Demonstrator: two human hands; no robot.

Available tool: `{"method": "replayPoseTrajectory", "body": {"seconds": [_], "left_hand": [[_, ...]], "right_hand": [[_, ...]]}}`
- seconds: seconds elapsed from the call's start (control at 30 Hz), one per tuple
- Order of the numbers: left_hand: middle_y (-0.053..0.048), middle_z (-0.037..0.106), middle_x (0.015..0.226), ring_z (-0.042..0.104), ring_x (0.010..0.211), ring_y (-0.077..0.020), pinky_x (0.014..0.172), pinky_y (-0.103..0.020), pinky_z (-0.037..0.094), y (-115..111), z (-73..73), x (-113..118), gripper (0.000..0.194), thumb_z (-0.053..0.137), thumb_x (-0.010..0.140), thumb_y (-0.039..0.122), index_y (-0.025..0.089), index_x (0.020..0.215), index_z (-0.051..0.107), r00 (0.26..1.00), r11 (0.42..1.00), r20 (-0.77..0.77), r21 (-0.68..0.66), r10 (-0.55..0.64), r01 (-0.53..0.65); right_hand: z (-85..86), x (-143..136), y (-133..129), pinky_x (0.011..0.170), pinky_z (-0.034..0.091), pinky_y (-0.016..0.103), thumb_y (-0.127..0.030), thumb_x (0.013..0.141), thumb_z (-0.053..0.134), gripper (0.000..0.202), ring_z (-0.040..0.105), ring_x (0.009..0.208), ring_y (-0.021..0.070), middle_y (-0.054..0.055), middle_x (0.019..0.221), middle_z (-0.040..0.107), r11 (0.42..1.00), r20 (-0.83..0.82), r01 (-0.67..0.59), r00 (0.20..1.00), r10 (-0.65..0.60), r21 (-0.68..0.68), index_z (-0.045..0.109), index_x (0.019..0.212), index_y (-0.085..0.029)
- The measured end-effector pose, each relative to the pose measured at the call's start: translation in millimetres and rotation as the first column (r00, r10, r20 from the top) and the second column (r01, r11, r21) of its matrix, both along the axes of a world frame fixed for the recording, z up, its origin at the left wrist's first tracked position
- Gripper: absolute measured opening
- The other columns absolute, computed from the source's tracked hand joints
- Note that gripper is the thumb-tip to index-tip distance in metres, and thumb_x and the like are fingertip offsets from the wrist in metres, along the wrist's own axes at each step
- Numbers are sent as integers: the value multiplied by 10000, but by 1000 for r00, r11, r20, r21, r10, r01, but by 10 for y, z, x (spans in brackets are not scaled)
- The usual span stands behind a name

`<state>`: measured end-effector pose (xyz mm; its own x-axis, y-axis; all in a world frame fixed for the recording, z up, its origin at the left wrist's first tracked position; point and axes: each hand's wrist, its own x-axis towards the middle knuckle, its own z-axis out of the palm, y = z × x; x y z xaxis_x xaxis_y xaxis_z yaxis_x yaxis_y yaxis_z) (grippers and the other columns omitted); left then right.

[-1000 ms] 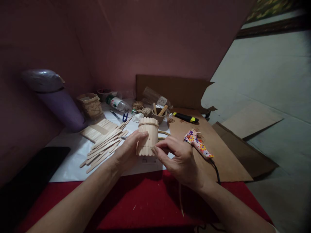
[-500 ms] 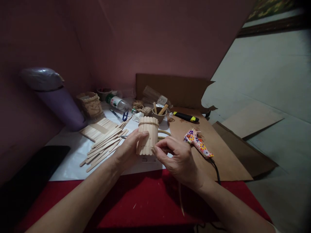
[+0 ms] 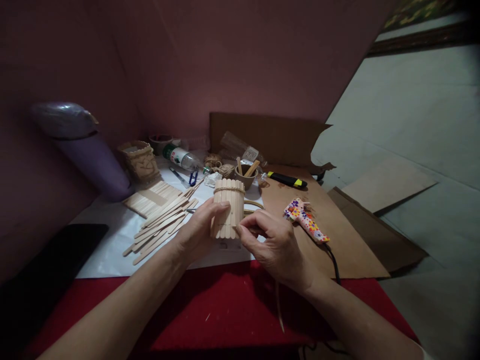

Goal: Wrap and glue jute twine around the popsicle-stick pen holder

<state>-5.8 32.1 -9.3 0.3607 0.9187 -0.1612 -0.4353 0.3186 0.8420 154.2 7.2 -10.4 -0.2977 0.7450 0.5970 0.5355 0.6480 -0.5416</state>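
Note:
A small upright cylinder of wooden craft sticks, with a twine band around its upper part, is held above the white sheet. My left hand grips its left side, thumb across the front. At its lower right edge, my right hand pinches a thin strand of twine, whose loose end hangs below the hand over the red cloth. Loose craft sticks lie fanned out left of the cylinder. Parts of the scissors show behind it, including a looped handle.
A floral glue gun and a yellow-black cutter lie on cardboard at right. Behind are a bottle, a cup with sticks, twine balls and a decorated holder. A purple roll leans at left.

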Motion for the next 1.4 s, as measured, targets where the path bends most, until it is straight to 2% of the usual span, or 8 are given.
{"method": "replayPoseTrajectory", "body": {"seconds": [0.5,0.7,0.9,1.13,1.27,1.4], "left_hand": [[-36,622,847,605,720,-188,615,-312,489,-11,11,3,270,587,812,317,194,1047,537,1000,1000,-9,6,-1,1],[-61,632,899,594,724,-183,626,-302,485,-20,54,22,399,657,736,287,176,1097,529,999,999,-38,33,19,-17],[-65,611,951,594,822,-199,714,-317,487,-4,18,16,531,684,657,176,173,1157,506,999,996,-27,91,19,-16],[-84,613,1034,601,933,-256,762,-348,492,29,-65,-11,717,757,571,143,199,1222,461,999,980,-53,196,-7,17],[-82,616,1029,598,928,-252,746,-338,495,34,-97,-2,704,743,570,135,201,1214,467,998,974,-65,228,20,-5],[-83,612,1021,588,892,-224,711,-308,484,22,-70,0,634,707,592,149,187,1182,480,997,978,-58,207,51,-38]], "right_hand": [[-16,-22,4,572,414,258,-150,836,569,131,555,601,132,4,651,597,998,-15,49,999,-49,-36,577,709,-183],[-8,-25,-3,562,404,246,-149,828,576,126,551,595,128,0,643,587,995,-19,88,996,-89,-44,580,705,-172],[-3,-21,-7,558,392,237,-145,820,579,136,541,581,117,-6,635,580,991,-39,104,993,-108,-80,572,686,-168],[10,-15,-2,547,382,238,-160,820,585,139,533,571,115,-6,631,582,986,-40,103,993,-109,-130,576,682,-167],[40,-12,-18,551,380,240,-158,822,583,147,532,583,118,-2,632,579,986,-42,93,994,-100,-137,572,676,-165],[75,-2,-30,551,389,240,-187,846,558,150,519,573,111,-6,634,562,991,-81,59,994,-70,-123,556,697,-167]]}}
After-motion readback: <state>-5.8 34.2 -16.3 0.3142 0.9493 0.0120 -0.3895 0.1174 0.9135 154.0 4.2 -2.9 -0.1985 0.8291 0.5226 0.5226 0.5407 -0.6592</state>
